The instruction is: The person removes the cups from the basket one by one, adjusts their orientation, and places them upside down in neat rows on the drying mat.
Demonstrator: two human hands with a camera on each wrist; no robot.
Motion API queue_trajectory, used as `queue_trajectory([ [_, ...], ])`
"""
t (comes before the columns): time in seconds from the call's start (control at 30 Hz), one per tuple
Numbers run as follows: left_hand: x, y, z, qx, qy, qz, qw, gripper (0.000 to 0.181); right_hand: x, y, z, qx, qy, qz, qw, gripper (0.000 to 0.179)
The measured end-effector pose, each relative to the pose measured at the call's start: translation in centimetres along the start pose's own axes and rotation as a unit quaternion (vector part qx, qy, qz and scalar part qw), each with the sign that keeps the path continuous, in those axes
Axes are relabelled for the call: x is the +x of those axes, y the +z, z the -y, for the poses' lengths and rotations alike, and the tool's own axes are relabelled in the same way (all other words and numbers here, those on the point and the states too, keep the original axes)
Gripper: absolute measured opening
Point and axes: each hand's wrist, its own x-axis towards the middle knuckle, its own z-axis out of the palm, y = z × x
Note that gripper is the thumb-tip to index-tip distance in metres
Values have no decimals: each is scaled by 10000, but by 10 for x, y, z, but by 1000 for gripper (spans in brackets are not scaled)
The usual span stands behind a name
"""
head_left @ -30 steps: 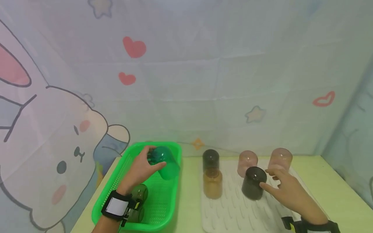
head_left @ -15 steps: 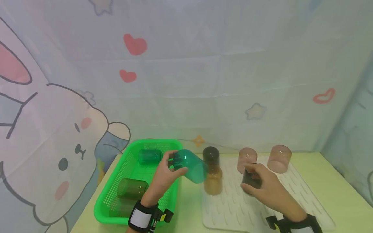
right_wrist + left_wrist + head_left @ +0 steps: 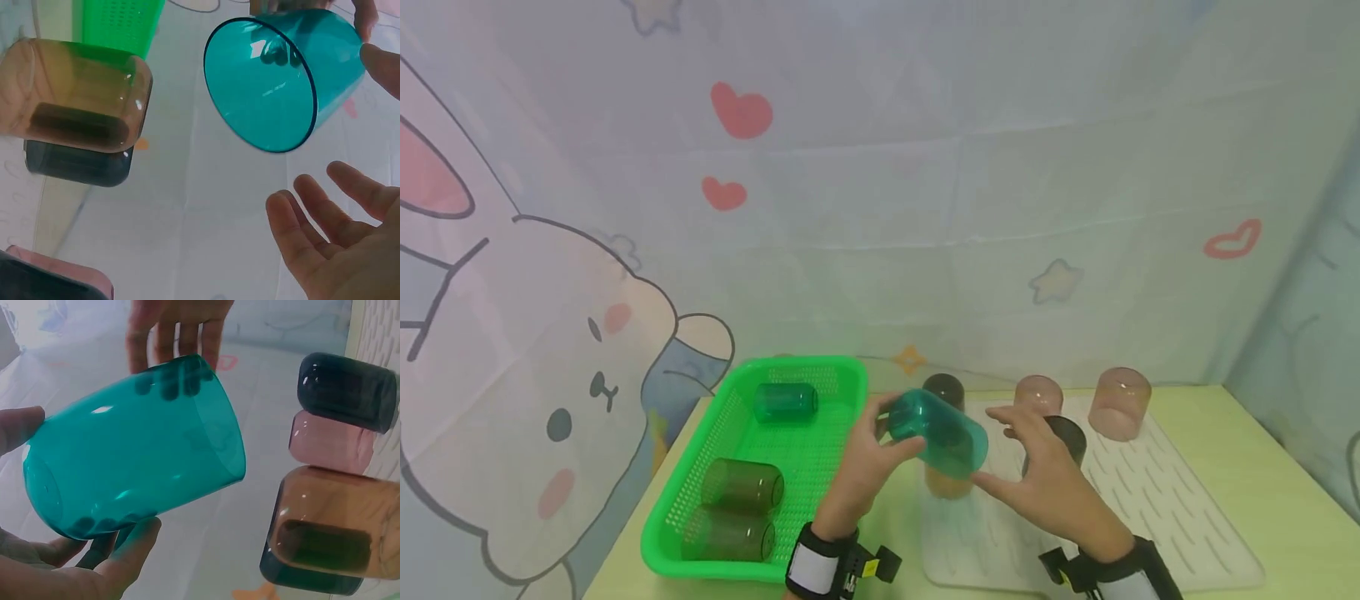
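My left hand (image 3: 861, 462) holds a clear teal cup (image 3: 940, 429) up above the table, thumb and fingers gripping it near its base. The teal cup is tilted, its mouth pointing right and down. By that mouth is my right hand (image 3: 1052, 487), fingers spread and thumb close to the rim; whether it touches the teal cup (image 3: 269, 87) I cannot tell. Behind my right hand, a dark grey cup (image 3: 1067, 437) stands upside down on a white ridged mat (image 3: 1150, 533), partly covered. An amber cup (image 3: 946, 486) is partly hidden behind the teal one.
Another dark cup (image 3: 945, 387) and two pink cups, one nearer the middle (image 3: 1037, 393) and one farther right (image 3: 1120, 404), stand on the mat's back part. In the green basket (image 3: 655, 542) lie a teal cup (image 3: 785, 402) and two olive-brown cups (image 3: 741, 486).
My left hand has carried the teal cup out of the basket, rightward toward the mat. My right hand has moved left, away from the dark grey cup, to the teal cup's mouth.
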Motion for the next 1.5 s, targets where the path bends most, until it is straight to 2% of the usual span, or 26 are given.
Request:
queue_trajectory([
  [0.17, 2, 11, 6, 39, -31, 164, 9999, 65, -2, 5, 5, -296, -314, 3, 9991, 79],
  [0.3, 1, 20, 8, 57, -58, 413, 9991, 67, -2, 7, 6, -512, -454, 19, 9977, 83],
  [0.4, 1, 24, 8, -21, -22, 524, 9986, 67, -1, 7, 4, -393, -266, 131, 9988, 82],
  [0.57, -3, 26, 8, -23, -68, 547, 9985, 68, 0, 10, 3, -164, 248, 573, 9979, 79],
  [0.67, -4, 26, 7, 185, -188, 608, 9978, 69, 0, 11, 3, -288, 207, 613, 9975, 77],
  [0.73, -4, 25, 7, 370, -160, 697, 9968, 72, 2, 10, 3, -373, 90, 560, 9977, 76],
  [0.87, -2, 20, 4, 883, 210, 813, 9925, 74, 7, 2, -1, -303, -1, 434, 9986, 76],
  [0.97, -2, 13, 2, 1363, 437, 874, 9858, 67, 11, -7, -6, -110, 106, 343, 9993, 75],
  [1.03, -4, 7, 0, 1787, 482, 896, 9786, 59, 12, -15, -10, -66, 209, 281, 9994, 77],
  [1.13, -7, 0, -6, 2616, 524, 929, 9593, 50, 11, -30, -16, -102, 580, 225, 9980, 80],
  [1.2, -10, -3, -10, 3265, 522, 910, 9394, 48, 9, -41, -20, -108, 832, 197, 9963, 82],
  [1.27, -12, -5, -13, 3906, 475, 871, 9152, 47, 8, -52, -24, -68, 1129, 184, 9934, 83],
  [1.37, -15, -6, -15, 4608, 440, 812, 8827, 47, 7, -68, -35, -18, 1422, 76, 9898, 82],
  [1.43, -15, -6, -14, 4856, 398, 757, 8700, 45, 5, -76, -46, -90, 1677, 42, 9858, 83],
  [1.5, -16, -7, -13, 4972, 358, 751, 8636, 42, 2, -84, -58, -178, 1950, 17, 9806, 84],
])
